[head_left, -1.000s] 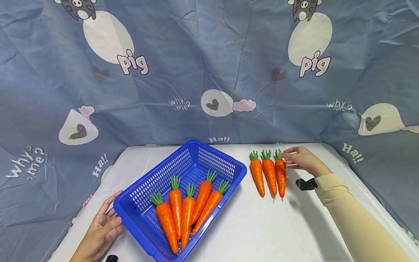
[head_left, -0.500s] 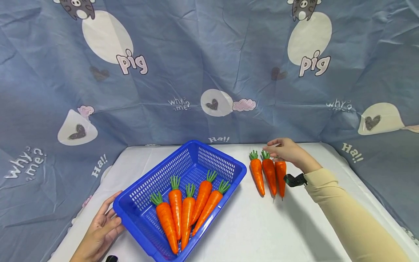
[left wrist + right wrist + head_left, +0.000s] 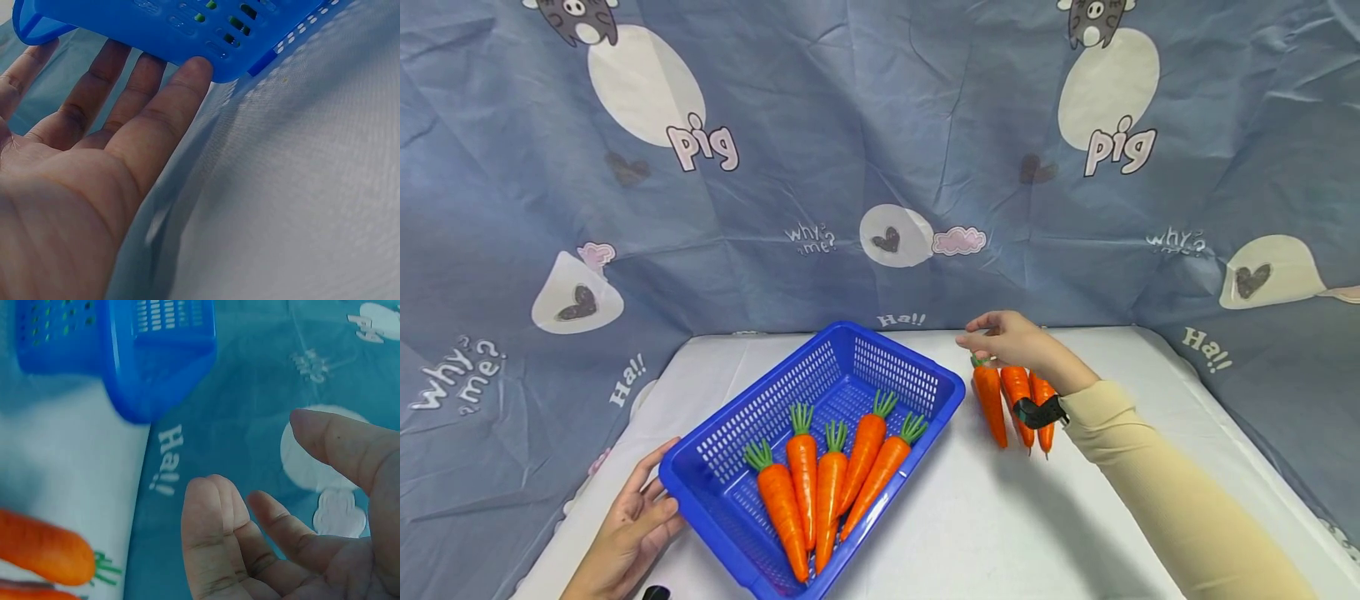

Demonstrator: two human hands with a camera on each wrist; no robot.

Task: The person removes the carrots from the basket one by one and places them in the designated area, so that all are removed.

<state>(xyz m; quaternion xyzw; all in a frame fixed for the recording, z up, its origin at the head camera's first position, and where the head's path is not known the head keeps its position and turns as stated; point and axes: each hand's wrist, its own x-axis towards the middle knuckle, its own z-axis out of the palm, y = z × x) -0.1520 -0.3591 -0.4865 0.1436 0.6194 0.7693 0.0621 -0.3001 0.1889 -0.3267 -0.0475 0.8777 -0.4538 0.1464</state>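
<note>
A blue plastic basket [image 3: 703, 527] with slotted walls holds several orange carrots [image 3: 781, 510] with green tops. At its near left corner is my left hand [image 3: 628, 533]; in the left wrist view its fairly straight fingers [image 3: 159, 122] touch the basket's underside edge. My right hand [image 3: 1015, 342] hovers over the tops of three carrots laid side by side on the white cloth, nearest the leftmost carrot [image 3: 989, 408]. It partly covers the tops of the middle carrot [image 3: 1016, 385] and the right carrot [image 3: 1042, 389]. In the right wrist view, its fingers are spread from the thumb and hold nothing.
A white cloth [image 3: 925, 517] covers the table. Behind it hangs a blue patterned curtain [image 3: 820, 167], which also runs down both sides. A black strap device [image 3: 1040, 412] sits at the right wrist, and part of another [image 3: 657, 592] shows near the left wrist.
My right hand has moved left across the tops of the three carrots, from the rightmost to the leftmost. The left hand, the basket and the carrots in it have stayed in place.
</note>
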